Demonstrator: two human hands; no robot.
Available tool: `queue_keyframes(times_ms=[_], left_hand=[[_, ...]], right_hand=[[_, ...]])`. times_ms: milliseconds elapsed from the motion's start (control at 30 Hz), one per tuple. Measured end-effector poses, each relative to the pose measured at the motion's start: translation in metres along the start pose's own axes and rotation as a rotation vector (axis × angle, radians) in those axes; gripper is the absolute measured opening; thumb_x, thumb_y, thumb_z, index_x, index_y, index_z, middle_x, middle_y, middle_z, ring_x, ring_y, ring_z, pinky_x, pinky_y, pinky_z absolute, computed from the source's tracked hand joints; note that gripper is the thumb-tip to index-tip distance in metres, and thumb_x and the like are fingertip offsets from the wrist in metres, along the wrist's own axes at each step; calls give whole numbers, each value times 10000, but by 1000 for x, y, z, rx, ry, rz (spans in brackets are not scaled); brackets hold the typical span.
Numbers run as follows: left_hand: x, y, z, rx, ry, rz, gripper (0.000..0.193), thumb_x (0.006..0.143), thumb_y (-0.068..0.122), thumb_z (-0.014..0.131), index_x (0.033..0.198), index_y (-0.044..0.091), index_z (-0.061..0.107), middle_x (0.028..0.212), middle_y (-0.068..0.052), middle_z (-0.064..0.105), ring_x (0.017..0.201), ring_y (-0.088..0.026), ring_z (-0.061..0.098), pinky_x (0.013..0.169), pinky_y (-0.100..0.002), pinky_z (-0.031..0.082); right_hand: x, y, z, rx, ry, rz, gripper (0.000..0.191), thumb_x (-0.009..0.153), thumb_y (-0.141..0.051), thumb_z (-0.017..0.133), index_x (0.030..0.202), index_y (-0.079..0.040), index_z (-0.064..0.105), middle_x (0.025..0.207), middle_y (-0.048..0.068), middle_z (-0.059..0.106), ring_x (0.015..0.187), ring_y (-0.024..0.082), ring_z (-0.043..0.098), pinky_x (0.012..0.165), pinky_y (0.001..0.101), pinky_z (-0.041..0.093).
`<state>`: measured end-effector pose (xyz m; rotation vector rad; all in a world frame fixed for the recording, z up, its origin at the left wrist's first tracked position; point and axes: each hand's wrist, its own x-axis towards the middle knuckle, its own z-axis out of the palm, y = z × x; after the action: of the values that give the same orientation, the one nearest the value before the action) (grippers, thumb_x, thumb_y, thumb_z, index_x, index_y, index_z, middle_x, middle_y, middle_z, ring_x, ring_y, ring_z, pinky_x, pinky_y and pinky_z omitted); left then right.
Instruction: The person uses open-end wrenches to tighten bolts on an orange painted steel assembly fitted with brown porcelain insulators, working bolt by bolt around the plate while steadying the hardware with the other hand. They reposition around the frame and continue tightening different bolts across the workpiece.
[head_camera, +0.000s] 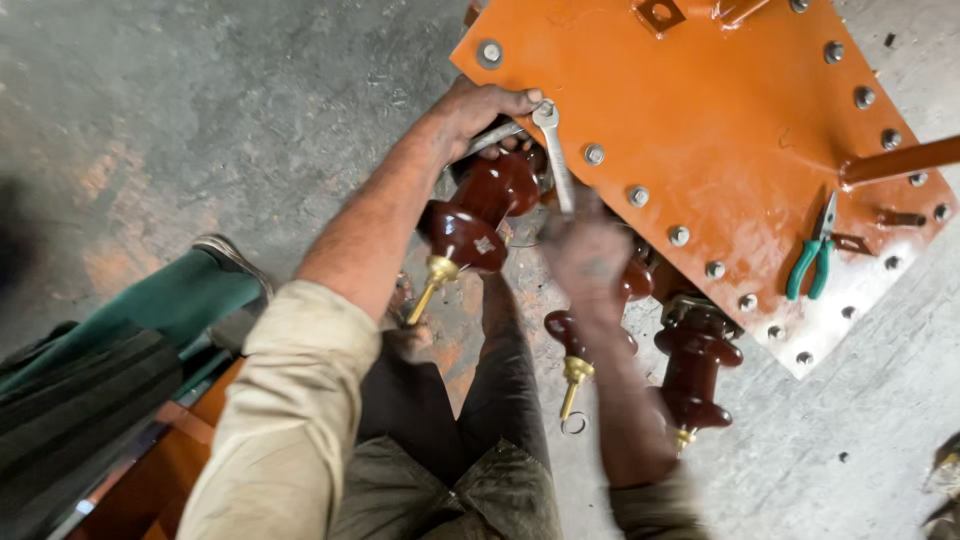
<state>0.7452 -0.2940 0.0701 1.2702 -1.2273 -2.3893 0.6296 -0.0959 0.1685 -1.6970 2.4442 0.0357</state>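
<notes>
Near to far, from my knees out

My legs and beige sleeve (290, 400) at 6 o'clock, concrete floor (200, 120) under everything. Small loose ring (574, 424) on the floor just past my knee

Right hand (590, 258) is motion-blurred, fingers clenched round the shank of the steel spanner (556, 160). Spanner runs up toward 12 o'clock, ring end (545, 114) sitting at the edge of the orange cover plate (740, 130)

Left hand (478, 108) at 11 o'clock of the spanner, fingers curled over the plate edge and gripping something metallic under it. Can't tell if that's a second tool or a stud

Brown porcelain bushings with brass tips hang off the plate's near edge: one below my left forearm (462, 235), one behind it (500, 185), a slimmer one below my right hand (572, 335), a big one at 4 o'clock (695, 360)

Plate is tilted toward me, bolts along its rim (679, 236). Green-handled pliers (812, 262) lie on it at 3 o'clock, well apart from both hands

Step in hand, by my read: working a fastener at the bushing mount on the plate edge, spanner turning, left hand bracing from behind

Next move needs the ring end seated square on the nut before any swing, short strokes, since the porcelain sits just beside the spanner's arc and would chip on a slip
</notes>
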Motion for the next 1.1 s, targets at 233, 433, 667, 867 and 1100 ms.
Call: queue_keyframes(times_ms=[233,433,667,867,1100], left_hand=[[8,2,1,-104,-125,-73,440,886,394,762,1204,92,729,1038,-64,771,837,-140,711,652,-286,592],[4,2,-16,-41,-157,-244,545,823,414,804,1226,56,722,1067,-92,794,856,-186,741,629,-345,633],[-4,11,-13,-98,-122,-300,662,715,431,847,1233,55,679,1047,-114,791,849,-213,793,595,-377,661],[-11,5,-13,-176,-88,-283,693,715,413,867,1245,17,662,1028,-146,771,800,-215,765,550,-360,645],[-6,2,-10,-121,-71,-235,609,763,390,839,1229,36,673,1022,-130,777,728,-206,734,503,-320,612]], right_hand=[[-25,-35,23,382,-11,311,318,941,-273,713,1131,-26,652,798,218,734,679,399,717,611,511,575],[9,65,-27,566,88,-235,126,895,-133,801,989,-62,756,940,119,759,761,275,747,672,386,596],[133,125,-23,448,-48,-609,222,916,-255,814,861,-67,708,749,98,687,626,253,664,574,376,522],[88,102,-8,384,-316,-283,267,970,-282,734,837,-54,691,508,93,601,370,230,567,381,390,444],[88,101,-5,369,-97,-369,356,971,-360,739,783,-76,636,560,117,568,479,297,569,494,439,462]])
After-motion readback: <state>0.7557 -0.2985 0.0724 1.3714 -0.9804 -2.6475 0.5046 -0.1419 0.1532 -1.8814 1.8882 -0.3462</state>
